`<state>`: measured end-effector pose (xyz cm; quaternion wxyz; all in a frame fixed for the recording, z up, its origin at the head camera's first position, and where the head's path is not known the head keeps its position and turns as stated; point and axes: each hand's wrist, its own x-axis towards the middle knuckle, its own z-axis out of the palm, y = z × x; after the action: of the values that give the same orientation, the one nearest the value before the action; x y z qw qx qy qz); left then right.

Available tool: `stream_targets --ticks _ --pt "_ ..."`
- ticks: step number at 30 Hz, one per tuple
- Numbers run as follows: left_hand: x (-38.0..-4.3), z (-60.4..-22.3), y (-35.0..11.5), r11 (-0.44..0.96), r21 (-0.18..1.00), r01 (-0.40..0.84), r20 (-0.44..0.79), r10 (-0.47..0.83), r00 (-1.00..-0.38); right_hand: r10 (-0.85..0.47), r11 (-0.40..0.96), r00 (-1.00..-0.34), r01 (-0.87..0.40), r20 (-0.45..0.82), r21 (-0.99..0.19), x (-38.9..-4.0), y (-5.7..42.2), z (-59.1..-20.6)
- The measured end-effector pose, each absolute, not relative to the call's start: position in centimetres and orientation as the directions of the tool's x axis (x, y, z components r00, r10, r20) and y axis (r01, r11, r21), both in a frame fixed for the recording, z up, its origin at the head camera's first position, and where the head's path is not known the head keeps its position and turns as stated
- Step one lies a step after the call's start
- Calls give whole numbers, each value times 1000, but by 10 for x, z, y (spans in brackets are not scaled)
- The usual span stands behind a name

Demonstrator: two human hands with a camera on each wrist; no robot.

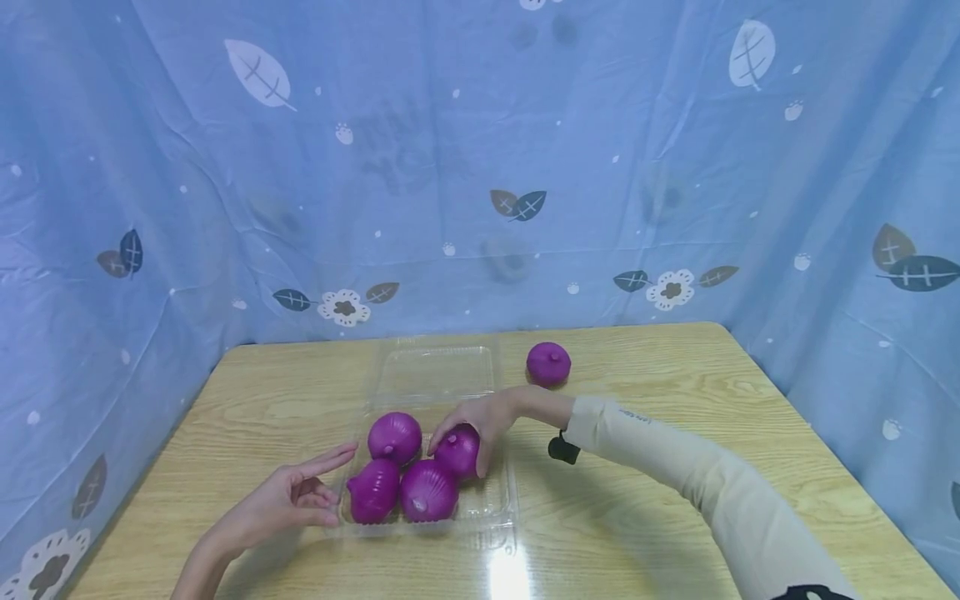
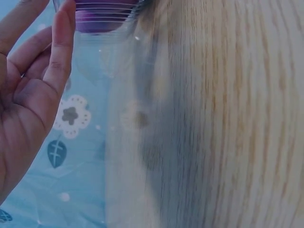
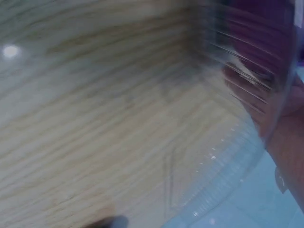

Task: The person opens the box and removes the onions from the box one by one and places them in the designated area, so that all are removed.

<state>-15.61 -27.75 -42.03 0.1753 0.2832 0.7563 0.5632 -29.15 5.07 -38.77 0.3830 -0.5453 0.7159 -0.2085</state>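
Observation:
A clear plastic box [image 1: 491, 500] holds several purple onions, among them a back-left onion [image 1: 394, 438], a front-left onion [image 1: 374, 492] and a front-middle onion [image 1: 429, 492]. My right hand [image 1: 483, 417] reaches over the box from the right and grips another onion [image 1: 456, 452], thumb and fingers on either side of it. In the right wrist view that hand [image 3: 289, 107] shows through the ribbed plastic wall. At the box's left side is my left hand [image 1: 288, 500], fingertips right at the rim, index finger extended. The left wrist view shows its fingers [image 2: 61, 47] against the ribbed wall.
The box's clear lid [image 1: 437, 372] lies folded back behind it. A single onion [image 1: 548, 364] rests on the wooden table [image 1: 637, 367] at the back, right of the lid. A blue patterned curtain [image 1: 450, 167] surrounds the table's back and sides.

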Motion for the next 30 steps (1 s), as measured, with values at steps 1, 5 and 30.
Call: stream_targets --ticks 1,5,30 --pt "-156 -420 -277 204 952 228 52 626 -778 -938 323 -118 -637 -325 -700 -290 51 -389" --pt "-157 -420 -276 192 955 226 57 629 -775 -941 326 -149 -642 -305 -694 -287 56 -388" --pt "-156 -419 -275 216 944 247 63 620 -782 -908 109 -405 -483 111 -869 -244 123 -375"
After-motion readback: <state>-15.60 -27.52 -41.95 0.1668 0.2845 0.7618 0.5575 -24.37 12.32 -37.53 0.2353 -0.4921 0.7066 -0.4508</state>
